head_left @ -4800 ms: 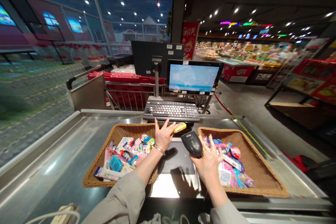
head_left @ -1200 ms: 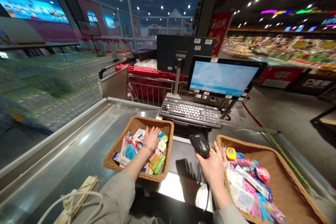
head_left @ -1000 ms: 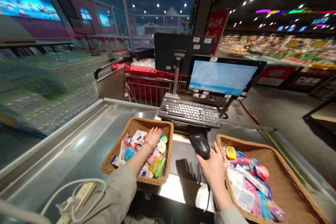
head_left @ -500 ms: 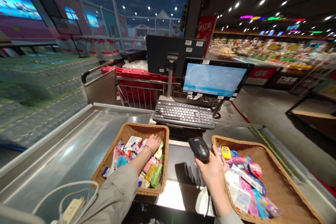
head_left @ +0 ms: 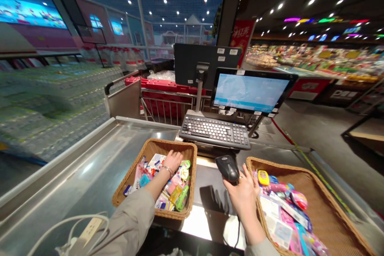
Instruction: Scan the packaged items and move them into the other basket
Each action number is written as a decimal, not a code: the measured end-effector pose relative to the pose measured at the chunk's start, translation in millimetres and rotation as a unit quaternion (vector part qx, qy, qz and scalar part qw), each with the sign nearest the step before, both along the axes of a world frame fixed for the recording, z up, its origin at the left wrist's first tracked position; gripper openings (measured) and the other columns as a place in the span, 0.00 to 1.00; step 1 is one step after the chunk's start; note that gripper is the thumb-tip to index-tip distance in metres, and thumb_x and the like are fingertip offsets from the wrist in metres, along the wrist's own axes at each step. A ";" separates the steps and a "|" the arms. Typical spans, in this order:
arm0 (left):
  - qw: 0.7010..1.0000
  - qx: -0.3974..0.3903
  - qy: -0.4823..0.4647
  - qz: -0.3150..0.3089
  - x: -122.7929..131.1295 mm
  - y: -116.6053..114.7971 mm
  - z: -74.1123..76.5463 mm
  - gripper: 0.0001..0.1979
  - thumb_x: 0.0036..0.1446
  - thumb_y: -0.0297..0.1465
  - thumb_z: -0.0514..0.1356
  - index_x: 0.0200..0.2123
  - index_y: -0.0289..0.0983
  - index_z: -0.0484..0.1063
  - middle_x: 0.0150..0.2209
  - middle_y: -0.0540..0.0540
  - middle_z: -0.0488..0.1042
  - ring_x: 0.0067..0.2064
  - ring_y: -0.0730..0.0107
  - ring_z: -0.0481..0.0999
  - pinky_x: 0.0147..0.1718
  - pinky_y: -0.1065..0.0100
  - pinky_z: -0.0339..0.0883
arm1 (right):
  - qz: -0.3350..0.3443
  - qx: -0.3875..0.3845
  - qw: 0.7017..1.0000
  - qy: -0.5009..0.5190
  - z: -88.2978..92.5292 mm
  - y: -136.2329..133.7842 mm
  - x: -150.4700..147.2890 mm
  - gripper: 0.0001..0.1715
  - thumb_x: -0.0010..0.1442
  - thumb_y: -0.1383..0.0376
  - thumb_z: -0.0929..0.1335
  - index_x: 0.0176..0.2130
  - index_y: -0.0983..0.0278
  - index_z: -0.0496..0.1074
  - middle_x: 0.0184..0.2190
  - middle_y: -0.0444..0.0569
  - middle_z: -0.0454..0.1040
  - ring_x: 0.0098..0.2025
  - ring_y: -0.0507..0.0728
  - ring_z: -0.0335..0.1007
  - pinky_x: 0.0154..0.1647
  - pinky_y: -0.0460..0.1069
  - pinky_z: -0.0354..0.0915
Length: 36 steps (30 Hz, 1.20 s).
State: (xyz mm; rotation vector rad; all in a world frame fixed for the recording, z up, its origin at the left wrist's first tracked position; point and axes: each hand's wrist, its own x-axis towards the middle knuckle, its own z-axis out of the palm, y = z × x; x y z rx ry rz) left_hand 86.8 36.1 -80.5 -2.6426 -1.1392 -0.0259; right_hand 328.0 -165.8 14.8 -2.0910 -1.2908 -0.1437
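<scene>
My left hand (head_left: 173,161) is inside the left wicker basket (head_left: 194,180), palm down over a heap of small colourful packets. Its fingers curl downward and their tips are hidden, so anything in them cannot be made out. Close to it lie a white box (head_left: 157,161), a green item (head_left: 182,199) and a blue item (head_left: 144,180). My right hand (head_left: 244,192) grips a black barcode scanner (head_left: 228,169) above the counter, its head tilted forward and left. Beside that hand stands the right wicker basket (head_left: 327,192), with packaged goods including a yellow item (head_left: 263,177) along its left side.
Behind the baskets are a black keyboard (head_left: 216,131) and a lit monitor (head_left: 252,91), with a second screen's dark back (head_left: 189,64) beside it. A power strip (head_left: 90,232) with white cable lies at lower left on the metal counter (head_left: 99,156). A metal cart (head_left: 123,96) stands beyond.
The view has shifted slightly left, so the scene sits further right. My left hand has moved a little within the left basket, fingers more curled. My right hand still holds the scanner.
</scene>
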 end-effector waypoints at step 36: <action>0.976 0.051 -0.164 0.133 -24.3 -54.7 68.0 0.22 0.58 0.34 0.60 0.56 0.43 0.67 0.66 0.41 0.56 0.69 0.45 0.47 0.58 0.27 0.19 | 0.064 0.015 0.998 0.023 6.7 -10.5 -3.1 0.20 0.51 0.56 0.65 0.41 0.61 0.75 0.47 0.52 0.76 0.64 0.64 0.53 0.62 0.64 0.40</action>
